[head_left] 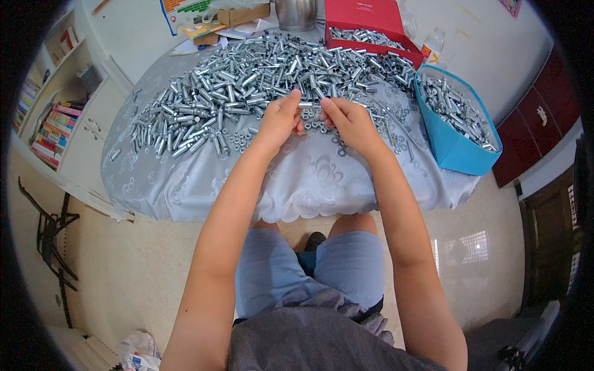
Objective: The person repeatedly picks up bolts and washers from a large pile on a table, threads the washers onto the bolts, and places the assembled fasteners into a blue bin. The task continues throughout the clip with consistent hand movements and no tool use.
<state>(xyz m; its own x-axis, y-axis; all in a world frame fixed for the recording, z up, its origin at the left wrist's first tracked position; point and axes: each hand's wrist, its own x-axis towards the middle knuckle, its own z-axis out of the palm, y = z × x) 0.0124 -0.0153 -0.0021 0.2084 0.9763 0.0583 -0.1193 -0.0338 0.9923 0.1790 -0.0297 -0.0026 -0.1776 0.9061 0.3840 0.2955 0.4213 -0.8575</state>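
Note:
My left hand (279,120) pinches a short, shiny metal sleeve (305,106) between thumb and fingers. Its free end points right, toward my right hand (350,119), which is closed with thumb and fingertips pressed together just beside it. The small part in the right fingertips is mostly hidden. Both hands are over the near edge of a big heap of silver sleeve anchors (247,74) on the table. Small nuts and washers (337,145) lie loose below and around my hands, with thin bolts (396,120) to the right.
A grey patterned tablecloth (309,191) covers the round table. At the right stands a blue fabric bin (458,151) filled with metal anchors. Behind the heap are an open red box (365,18) with more metal parts, a metal pot (297,13), and a plastic bottle (432,46).

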